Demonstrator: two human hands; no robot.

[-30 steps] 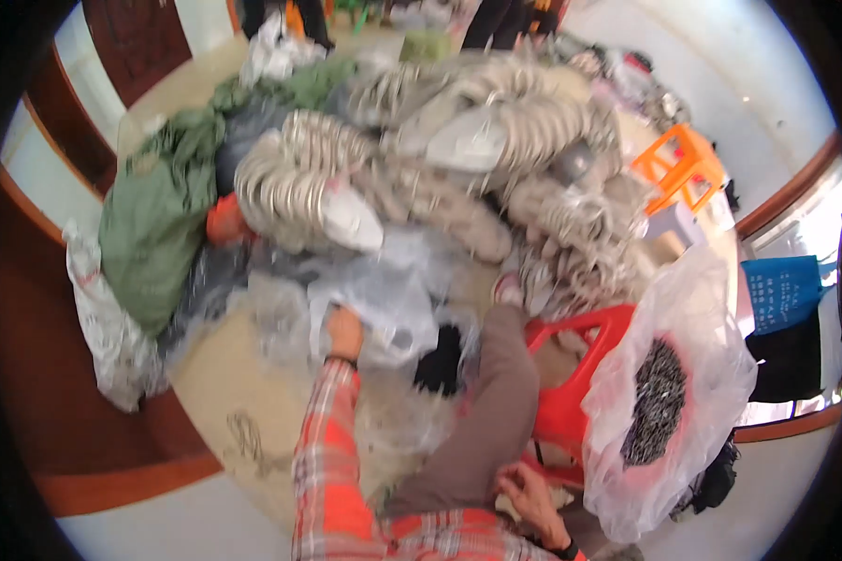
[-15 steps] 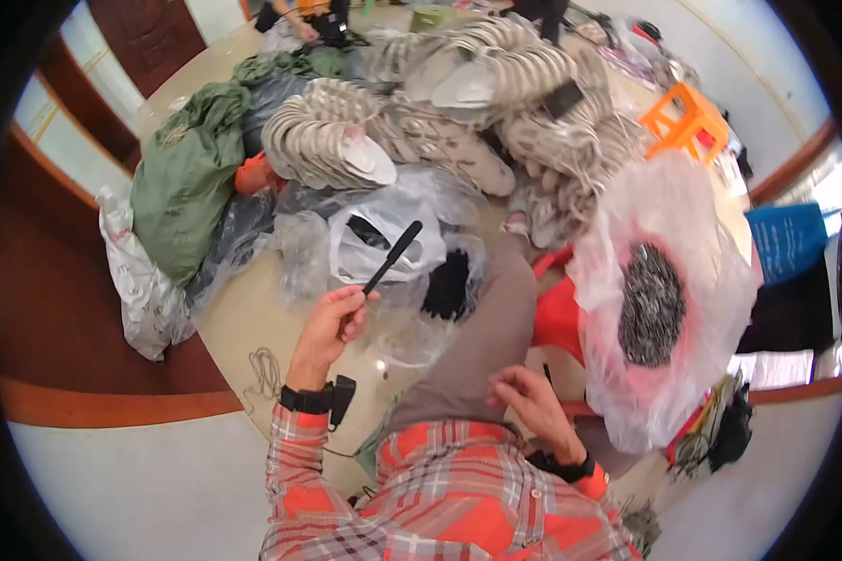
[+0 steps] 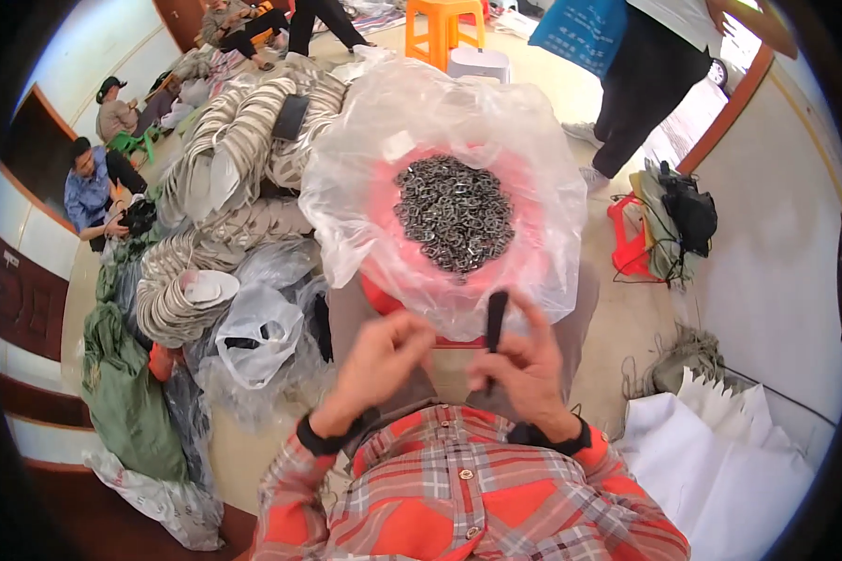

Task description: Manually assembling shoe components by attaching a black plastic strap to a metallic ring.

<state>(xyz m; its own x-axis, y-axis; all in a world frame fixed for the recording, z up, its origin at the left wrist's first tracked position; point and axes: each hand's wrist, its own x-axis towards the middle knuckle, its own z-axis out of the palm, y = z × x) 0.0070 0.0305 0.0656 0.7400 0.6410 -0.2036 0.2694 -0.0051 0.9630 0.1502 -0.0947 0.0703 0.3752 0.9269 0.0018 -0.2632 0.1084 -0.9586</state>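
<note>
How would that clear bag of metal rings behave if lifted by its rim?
The clear plastic bag looks thin and crinkled, so it would probably sag. The heap of small metal rings likely makes it heavy, and the rings would probably shift or spill if tilted.

A single head-worn fisheye looks steeply down, close over the lap.

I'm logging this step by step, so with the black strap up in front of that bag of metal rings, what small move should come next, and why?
Probably reach the left hand forward to pick one ring from the pile of metal rings. The right hand already holds the black strap upright, the left looks empty, and the open clear plastic bag sits just ahead of both hands.
</note>
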